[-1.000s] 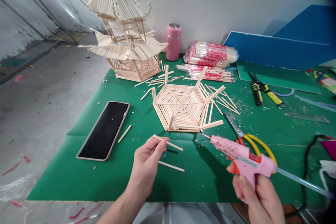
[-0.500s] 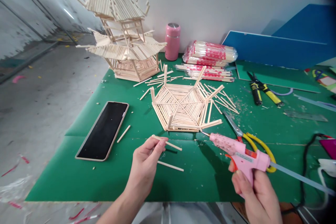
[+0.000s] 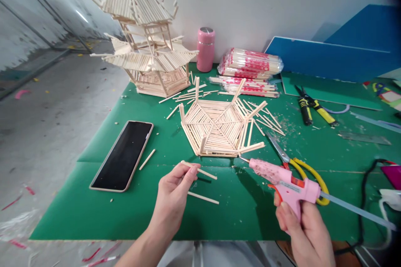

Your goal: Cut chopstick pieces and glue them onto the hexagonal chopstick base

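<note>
My left hand (image 3: 175, 192) pinches a short wooden stick (image 3: 206, 173) between thumb and fingers, above the green mat. Below it another loose stick (image 3: 203, 198) lies on the mat. My right hand (image 3: 303, 225) is wrapped round the handle of a pink hot glue gun (image 3: 285, 181), with a long clear glue stick (image 3: 354, 208) poking out of its back. The gun's metal nozzle is at the front right corner of a hexagonal stick base (image 3: 216, 127); whether it touches, I cannot tell. Paired sticks stand or lean outward at the base's corners.
A stick pagoda model (image 3: 150, 50) stands at the back left, beside a pink flask (image 3: 206, 50) and wrapped stick bundles (image 3: 250, 66). A phone (image 3: 123, 156) lies left. Yellow-handled scissors (image 3: 291, 162) and pliers (image 3: 313, 108) lie right. Loose sticks surround the base.
The glue gun and my right hand have shifted very slightly left. My left hand and its stick look unmoved.
</note>
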Available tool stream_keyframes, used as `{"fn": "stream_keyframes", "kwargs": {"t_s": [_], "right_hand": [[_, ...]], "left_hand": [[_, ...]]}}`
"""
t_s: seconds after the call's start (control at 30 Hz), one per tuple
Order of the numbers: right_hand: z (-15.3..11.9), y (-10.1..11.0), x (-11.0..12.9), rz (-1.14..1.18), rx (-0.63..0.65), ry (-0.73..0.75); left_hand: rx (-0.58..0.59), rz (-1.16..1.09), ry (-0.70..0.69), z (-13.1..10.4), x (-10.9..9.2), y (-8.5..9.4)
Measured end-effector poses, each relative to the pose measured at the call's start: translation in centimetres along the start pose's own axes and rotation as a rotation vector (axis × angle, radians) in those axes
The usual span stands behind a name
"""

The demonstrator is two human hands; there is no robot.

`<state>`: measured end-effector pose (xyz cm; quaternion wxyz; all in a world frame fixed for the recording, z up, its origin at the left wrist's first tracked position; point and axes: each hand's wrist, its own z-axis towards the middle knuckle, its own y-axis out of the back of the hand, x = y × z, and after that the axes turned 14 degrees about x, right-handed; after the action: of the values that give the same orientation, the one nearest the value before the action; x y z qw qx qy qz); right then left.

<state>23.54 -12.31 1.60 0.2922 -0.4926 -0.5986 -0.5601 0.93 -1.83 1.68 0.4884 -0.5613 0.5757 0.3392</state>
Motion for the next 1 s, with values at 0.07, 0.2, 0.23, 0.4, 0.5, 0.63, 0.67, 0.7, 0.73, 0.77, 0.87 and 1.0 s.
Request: {"fn": "stream_keyframes", "kwargs": {"t_s": [0.07, 0.2, 0.23, 0.4, 0.5, 0.63, 0.67, 0.7, 0.73, 0.77, 0.87, 1.0], "right_hand": [[0.0, 0.0, -0.1, 0.014, -0.003, 0.004], [0.0, 0.0, -0.2, 0.063, -0.015, -0.01], [0.0, 0.0, -0.2, 0.062, -0.018, -0.014], [0.0, 0.0, -0.1, 0.033, -0.018, -0.002], [-0.1, 0.1, 0.1, 0.01, -0.002, -0.005], [0.1, 0.0, -0.1, 0.011, -0.009, -0.01], [0.1, 0.0, -0.2, 0.012, -0.015, -0.012], [0.2, 0.0, -0.2, 0.008, -0.02, -0.014], [0.2, 0.0, -0.2, 0.0, -0.021, -0.014], [0.2, 0.0, -0.2, -0.009, -0.02, -0.015], [0.3, 0.0, 0.1, -0.011, -0.013, -0.005], [0.5, -0.1, 0.8, 0.106, -0.013, 0.018]], "left_hand": [[0.007, 0.001, -0.006, 0.0, 0.0, 0.0], [0.008, 0.014, -0.016, 0.1, 0.0, 0.0], [0.008, 0.014, -0.015, 0.1, 0.1, 0.0], [0.026, 0.004, -0.017, 0.0, 0.1, 0.0], [0.025, -0.003, -0.015, 0.0, 0.0, 0.0], [0.005, -0.015, -0.013, 0.0, 0.0, -0.1], [0.001, -0.015, -0.011, 0.0, 0.0, -0.1], [0.0, -0.014, -0.01, 0.0, 0.1, 0.0], [0.002, -0.011, -0.009, 0.0, 0.1, 0.0], [0.006, -0.008, -0.01, 0.0, 0.1, 0.0], [0.015, -0.006, -0.017, 0.0, 0.1, 0.0], [0.021, -0.007, -0.02, 0.0, 0.1, 0.0]]}}
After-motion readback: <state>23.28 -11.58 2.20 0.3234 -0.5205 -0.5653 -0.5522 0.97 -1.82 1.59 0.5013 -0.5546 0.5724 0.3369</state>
